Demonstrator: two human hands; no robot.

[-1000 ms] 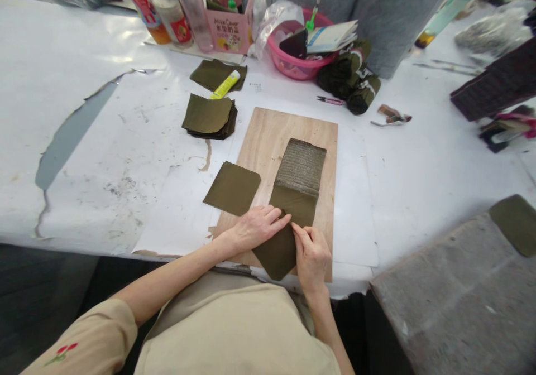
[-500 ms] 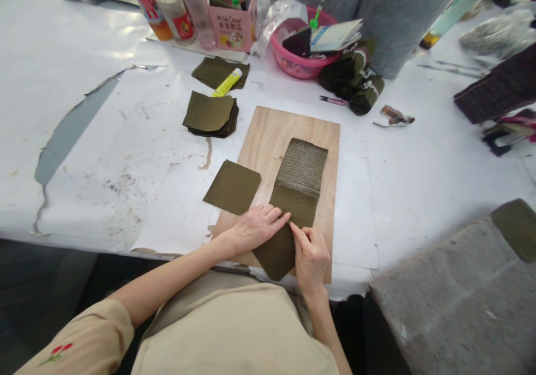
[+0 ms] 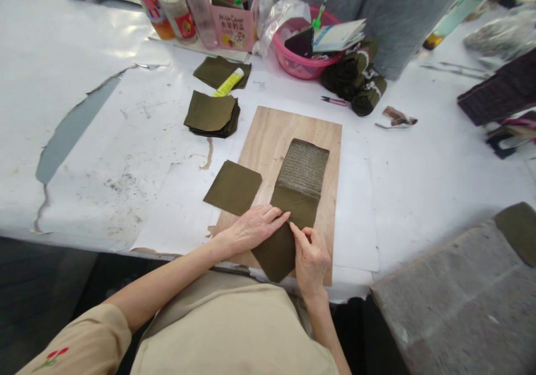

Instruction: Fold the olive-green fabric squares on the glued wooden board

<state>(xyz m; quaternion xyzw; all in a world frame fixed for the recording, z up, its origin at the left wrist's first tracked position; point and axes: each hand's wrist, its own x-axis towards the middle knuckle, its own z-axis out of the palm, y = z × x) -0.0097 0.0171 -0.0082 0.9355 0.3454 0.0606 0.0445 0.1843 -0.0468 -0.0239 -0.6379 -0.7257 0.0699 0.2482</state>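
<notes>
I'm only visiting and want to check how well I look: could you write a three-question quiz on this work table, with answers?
1. True or false: the right hand is holding the yellow tube.
2. What colour is the basin? A) blue B) pink C) black
3. What pale-brown flat thing lies beneath the grey-striped patch?

Key:
1. False; it appears to pinch the near olive piece.
2. B
3. The wooden board.
</notes>
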